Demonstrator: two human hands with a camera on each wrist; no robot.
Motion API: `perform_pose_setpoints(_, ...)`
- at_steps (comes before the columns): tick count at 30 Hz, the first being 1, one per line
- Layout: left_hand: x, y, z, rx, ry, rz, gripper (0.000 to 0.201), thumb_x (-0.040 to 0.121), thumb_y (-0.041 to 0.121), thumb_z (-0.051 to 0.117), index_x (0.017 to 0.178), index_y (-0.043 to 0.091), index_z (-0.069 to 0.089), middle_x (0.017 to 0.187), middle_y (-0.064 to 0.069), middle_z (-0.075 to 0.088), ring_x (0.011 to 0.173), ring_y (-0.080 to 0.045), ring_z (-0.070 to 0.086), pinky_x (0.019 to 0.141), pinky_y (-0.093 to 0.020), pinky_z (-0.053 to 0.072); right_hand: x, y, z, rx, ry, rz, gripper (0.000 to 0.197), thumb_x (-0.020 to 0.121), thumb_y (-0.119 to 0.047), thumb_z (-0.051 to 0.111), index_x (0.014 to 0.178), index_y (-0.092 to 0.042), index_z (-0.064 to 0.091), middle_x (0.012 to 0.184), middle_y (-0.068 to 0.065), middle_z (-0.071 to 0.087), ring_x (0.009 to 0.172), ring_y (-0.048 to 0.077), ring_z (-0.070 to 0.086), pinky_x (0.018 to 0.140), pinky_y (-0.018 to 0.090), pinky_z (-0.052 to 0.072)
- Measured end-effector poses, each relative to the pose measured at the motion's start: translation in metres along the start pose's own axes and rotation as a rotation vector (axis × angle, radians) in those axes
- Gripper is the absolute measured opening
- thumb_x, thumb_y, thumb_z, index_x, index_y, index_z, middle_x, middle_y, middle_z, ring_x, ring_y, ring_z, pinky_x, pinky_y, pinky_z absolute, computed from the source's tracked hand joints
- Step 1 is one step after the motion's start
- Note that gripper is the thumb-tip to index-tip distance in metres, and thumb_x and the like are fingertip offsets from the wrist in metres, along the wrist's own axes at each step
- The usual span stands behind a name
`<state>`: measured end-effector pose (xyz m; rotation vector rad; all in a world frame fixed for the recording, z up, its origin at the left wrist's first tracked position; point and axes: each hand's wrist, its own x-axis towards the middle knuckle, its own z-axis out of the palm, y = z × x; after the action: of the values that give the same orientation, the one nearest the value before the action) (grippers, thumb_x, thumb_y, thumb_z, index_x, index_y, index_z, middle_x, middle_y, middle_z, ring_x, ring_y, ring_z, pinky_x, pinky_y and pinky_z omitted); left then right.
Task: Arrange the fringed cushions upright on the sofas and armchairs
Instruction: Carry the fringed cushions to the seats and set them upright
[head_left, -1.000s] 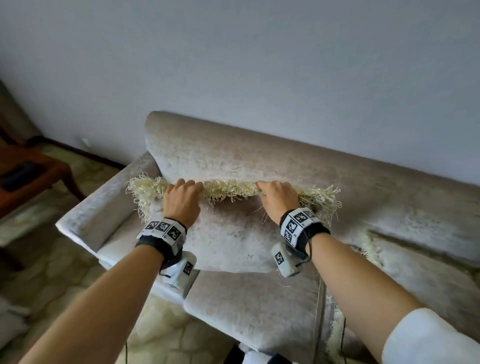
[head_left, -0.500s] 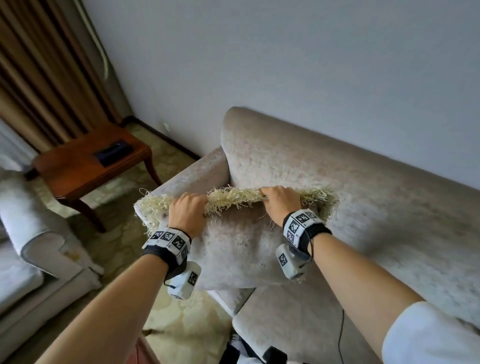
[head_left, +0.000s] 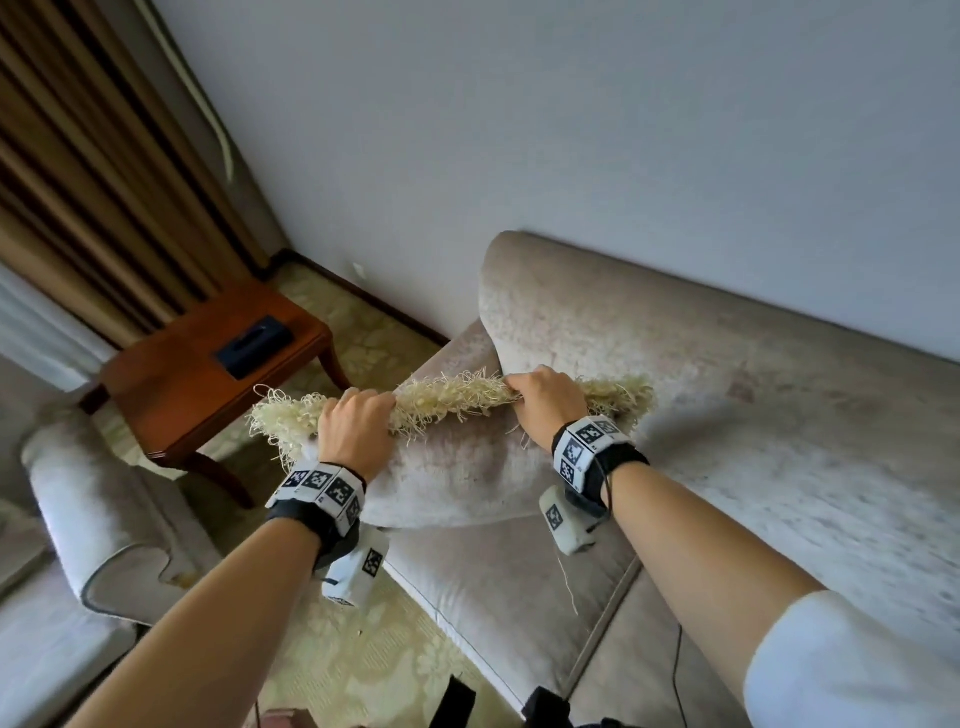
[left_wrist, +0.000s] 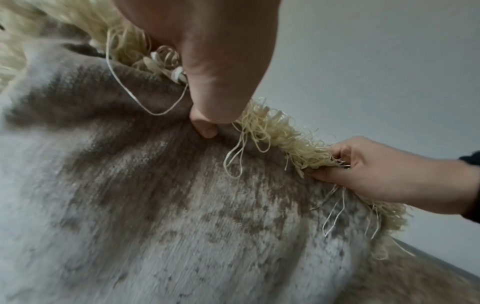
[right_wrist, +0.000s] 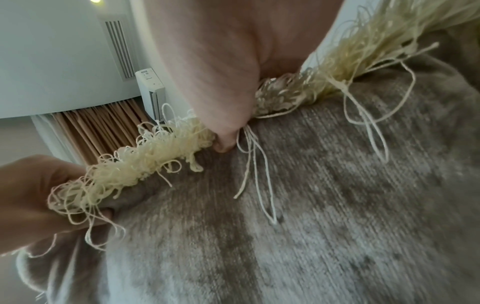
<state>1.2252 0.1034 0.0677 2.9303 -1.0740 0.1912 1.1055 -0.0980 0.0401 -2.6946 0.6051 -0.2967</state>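
A beige velvet cushion (head_left: 457, 467) with cream fringe (head_left: 452, 397) hangs upright over the left end of the sofa (head_left: 727, 415), its lower edge over the seat. My left hand (head_left: 356, 428) grips the fringed top edge near its left corner; my right hand (head_left: 545, 402) grips the same edge further right. The left wrist view shows the cushion (left_wrist: 182, 205) close up, my left hand (left_wrist: 207, 115) pinching the seam and my right hand (left_wrist: 363, 170) beyond. In the right wrist view my right hand (right_wrist: 226, 131) pinches the cushion (right_wrist: 311, 205) at the fringe.
An armchair (head_left: 88, 499) stands at the lower left. Behind it is a wooden side table (head_left: 208, 384) with a dark box (head_left: 254, 345) on it. Brown curtains (head_left: 93, 182) hang at the left. The sofa backs onto a plain wall (head_left: 623, 156).
The cushion, held in both hands, has swung left toward the sofa's left arm and come up off the seat. My view has turned left, bringing the table and armchair in.
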Motion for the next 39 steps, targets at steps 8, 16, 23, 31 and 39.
perform_pose_setpoints(8,0.074,0.027,0.014,-0.055,0.050,0.153,0.024,0.076,-0.005,0.060,0.085,0.017,0.066,0.078,0.004,0.065,0.085,-0.020,0.059,0.085,-0.037,0.044,0.026,0.040,-0.006,-0.057,0.032,0.146,0.019,0.085,-0.001,0.066,0.086,-0.019,0.072,0.063,0.001,0.059,0.054,0.018,0.058,0.049,0.028,0.051)
perform_pose_setpoints(16,0.137,0.083,0.028,-0.084,-0.021,0.400,0.021,0.078,-0.004,0.055,0.069,0.015,0.055,0.065,0.003,0.055,0.064,-0.020,0.050,0.072,-0.036,0.050,0.020,0.081,-0.025,-0.147,0.125,0.382,0.015,0.087,-0.008,0.068,0.089,-0.022,0.072,0.063,-0.001,0.064,0.057,0.017,0.056,0.053,0.023,0.043)
perform_pose_setpoints(23,0.190,0.114,0.045,-0.104,-0.065,0.663,0.021,0.079,0.000,0.053,0.070,0.019,0.050,0.067,0.000,0.058,0.068,-0.022,0.053,0.079,-0.040,0.050,0.017,0.096,-0.022,-0.145,0.202,0.624,0.019,0.090,-0.002,0.060,0.088,-0.018,0.069,0.069,-0.001,0.063,0.065,0.020,0.061,0.057,0.024,0.041)
perform_pose_setpoints(31,0.239,0.100,0.101,-0.158,-0.141,0.784,0.018,0.081,0.000,0.050,0.075,0.016,0.056,0.069,-0.001,0.059,0.070,-0.022,0.053,0.085,-0.042,0.048,0.047,0.097,0.032,-0.180,0.214,0.770,0.027,0.086,0.005,0.057,0.088,-0.017,0.072,0.073,0.003,0.071,0.066,0.021,0.066,0.057,0.028,0.051)
perform_pose_setpoints(39,0.293,0.096,0.152,-0.166,-0.180,0.862,0.025,0.079,-0.001,0.052,0.068,0.021,0.045,0.068,0.001,0.057,0.071,-0.025,0.058,0.083,-0.042,0.048,0.092,0.118,0.063,-0.222,0.158,0.823,0.032,0.090,-0.009,0.064,0.111,-0.032,0.071,0.089,0.000,0.075,0.077,0.025,0.069,0.069,0.032,0.054)
